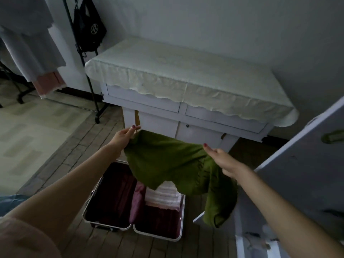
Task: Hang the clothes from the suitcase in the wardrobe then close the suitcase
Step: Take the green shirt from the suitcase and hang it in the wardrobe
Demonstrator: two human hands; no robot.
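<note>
A green garment (167,164) hangs spread between my two hands above the open suitcase (109,228) on the floor. My left hand (123,135) pinches the garment's top left edge. My right hand (221,158) holds its right side, fingers partly under the cloth. The suitcase has a dark red lining; a folded white knit (163,195) and a pinkish piece (136,202) lie inside. The pale wardrobe door (301,161) stands open at the right.
A white table (186,108) with a cream cloth stands against the wall straight ahead. A black clothes rack (89,75) with a dark bag (89,28) and hanging pale garments (31,53) is at the left. A light rug (28,131) covers the floor at left.
</note>
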